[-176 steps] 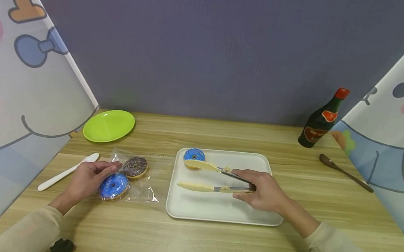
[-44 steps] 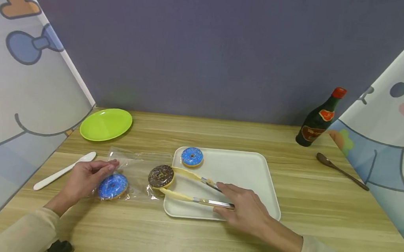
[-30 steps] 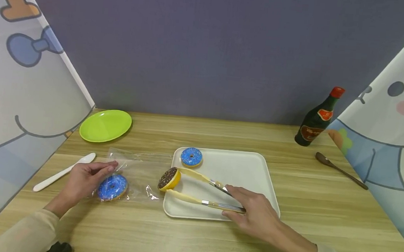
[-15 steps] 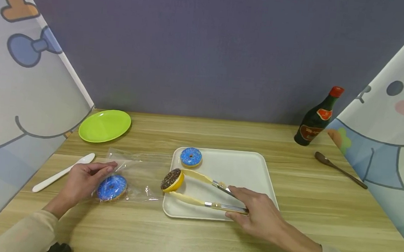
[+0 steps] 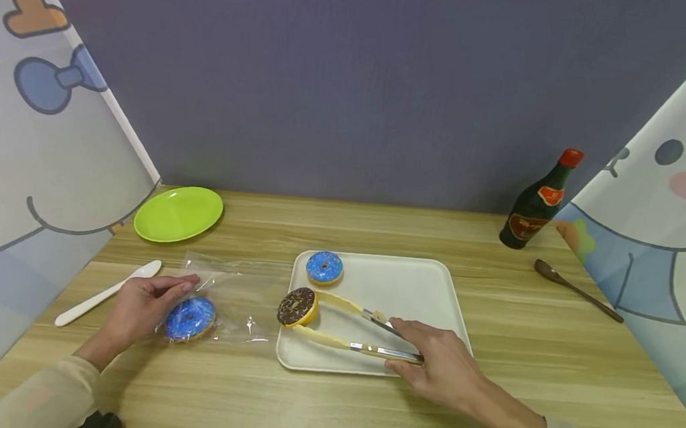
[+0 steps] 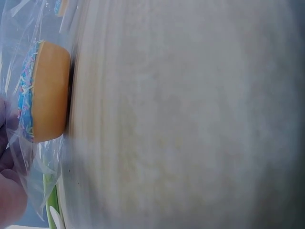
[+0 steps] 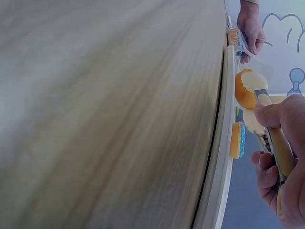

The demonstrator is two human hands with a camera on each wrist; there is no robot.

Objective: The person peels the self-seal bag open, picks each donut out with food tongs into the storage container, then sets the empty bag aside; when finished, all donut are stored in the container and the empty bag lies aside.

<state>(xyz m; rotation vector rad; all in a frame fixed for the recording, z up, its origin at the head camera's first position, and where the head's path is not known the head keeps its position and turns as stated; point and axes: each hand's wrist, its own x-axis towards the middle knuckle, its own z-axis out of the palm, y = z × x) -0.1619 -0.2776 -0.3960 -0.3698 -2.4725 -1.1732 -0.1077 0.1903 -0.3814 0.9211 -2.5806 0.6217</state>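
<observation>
My left hand (image 5: 145,306) pinches the edge of a clear plastic bag (image 5: 245,300). Inside the bag lies a blue sprinkled donut (image 5: 191,319), seen from its side in the left wrist view. In my right hand (image 5: 443,363) is a pair of tongs (image 5: 377,350) with cream-coloured tips. Those tips stand on either side of a chocolate donut (image 5: 297,306), which is tilted over the left edge of the white tray (image 5: 415,293). Another blue donut (image 5: 324,268) sits at the tray's far left corner. The right wrist view shows thumb and fingers round the tong arms.
A green plate (image 5: 178,214) stands at the back left, with a white spoon (image 5: 108,293) in front of it. At the back right are a dark bottle (image 5: 534,205) with a red cap and a brown wooden spoon (image 5: 579,290). Walls enclose the table (image 5: 333,415).
Earlier the chocolate donut lay in the bag beside the blue one. The tongs have taken it and drawn it right, out to the tray's left edge, tilting it. My left hand has stayed put.
</observation>
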